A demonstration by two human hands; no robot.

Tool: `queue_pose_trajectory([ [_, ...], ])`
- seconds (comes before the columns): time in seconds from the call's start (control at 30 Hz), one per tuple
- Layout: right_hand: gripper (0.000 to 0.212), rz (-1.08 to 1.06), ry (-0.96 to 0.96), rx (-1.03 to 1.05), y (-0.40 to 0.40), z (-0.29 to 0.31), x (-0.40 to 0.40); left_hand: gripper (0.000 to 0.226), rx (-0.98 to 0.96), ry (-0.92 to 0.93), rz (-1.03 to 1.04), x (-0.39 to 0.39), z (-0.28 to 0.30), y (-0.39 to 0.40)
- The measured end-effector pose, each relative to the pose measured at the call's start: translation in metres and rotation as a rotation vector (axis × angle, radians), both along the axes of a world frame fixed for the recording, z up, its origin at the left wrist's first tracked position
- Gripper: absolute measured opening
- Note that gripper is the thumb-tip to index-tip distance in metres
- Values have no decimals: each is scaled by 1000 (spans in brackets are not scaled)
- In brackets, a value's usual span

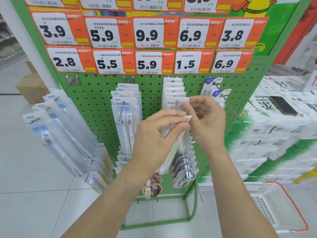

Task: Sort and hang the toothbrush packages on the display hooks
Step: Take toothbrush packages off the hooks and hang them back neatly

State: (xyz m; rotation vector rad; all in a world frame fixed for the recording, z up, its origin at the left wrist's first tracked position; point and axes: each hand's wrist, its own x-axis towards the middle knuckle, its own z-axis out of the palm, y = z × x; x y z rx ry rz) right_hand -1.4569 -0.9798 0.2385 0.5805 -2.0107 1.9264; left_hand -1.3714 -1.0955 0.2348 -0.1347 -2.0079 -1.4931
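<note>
My left hand (158, 134) grips a white toothbrush package (173, 152) by its upper part, just below a hook (176, 104) on the green pegboard (96, 103). My right hand (204, 119) pinches the top edge of the front package in the white stack (174, 90) hanging on that hook. Blue "NEW" packages (124, 107) hang on the hook to the left. More blue ones (51, 121) hang at the far left. Two blue-topped packages (216, 90) sit on the long hook at the right.
Price tags (147, 64) cover the board's top. Lower hooks carry more packages (185, 167). A white basket with orange rim (274, 206) sits on the floor at the right. A phone (283, 105) lies on stacked wrapped goods (274, 134). Cardboard boxes (29, 86) stand at the left.
</note>
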Motion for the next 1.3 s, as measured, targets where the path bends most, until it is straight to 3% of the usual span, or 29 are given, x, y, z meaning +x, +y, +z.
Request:
queue_pose_trajectory([
  [0.47,17,-365,160,37,19,-13,43,10,-15,-74,-64,1,10,-7],
  [0.63,12,-459,-10,-154,30,-25,77,10,-9,-61,-48,2,9,-7],
  [0.77,16,-459,-91,-209,37,-30,104,28,15,-74,-52,7,11,-11],
  [1.0,9,-299,-359,-259,33,-57,121,22,58,149,193,51,-21,-6],
  [1.07,13,-230,-453,-300,27,-65,126,21,112,42,166,70,-40,-6],
  [1.17,20,-114,-571,-346,15,-71,132,20,212,-351,40,91,-67,-11],
  [1.3,12,59,-644,-297,-1,-77,138,22,409,-671,-214,96,-80,-36],
])
